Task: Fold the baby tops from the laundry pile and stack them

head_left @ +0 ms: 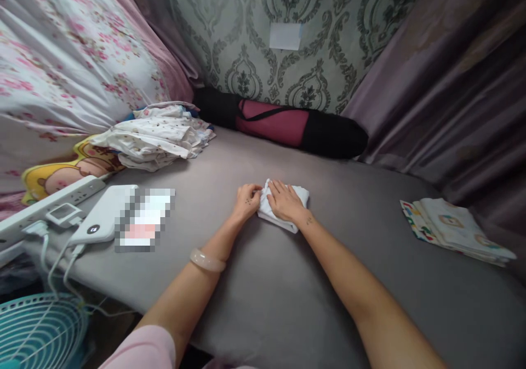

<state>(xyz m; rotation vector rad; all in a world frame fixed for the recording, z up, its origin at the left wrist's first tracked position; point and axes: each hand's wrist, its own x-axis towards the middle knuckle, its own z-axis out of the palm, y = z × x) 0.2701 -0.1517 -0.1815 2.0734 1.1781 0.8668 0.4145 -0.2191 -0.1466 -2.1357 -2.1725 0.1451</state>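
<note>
A white folded cloth [302, 194], bundled into a small thick square, lies on the grey bed sheet [263, 292]. My right hand [284, 200] rests flat on top of it with the fingers stretched out. At the cloth's left edge is my left hand [248, 200], its fingers curled and closed on that edge. The fingertips of this hand are partly hidden. What kind of garment or towel the cloth is, I cannot tell.
Folded printed clothes [456, 229] lie at the right. Back left is a heap of white clothes [160, 136]. A long black and red bag [271, 122] lies along the wall. On the left are a power bank [107, 215], a power strip [78, 193] and a fan [36, 330].
</note>
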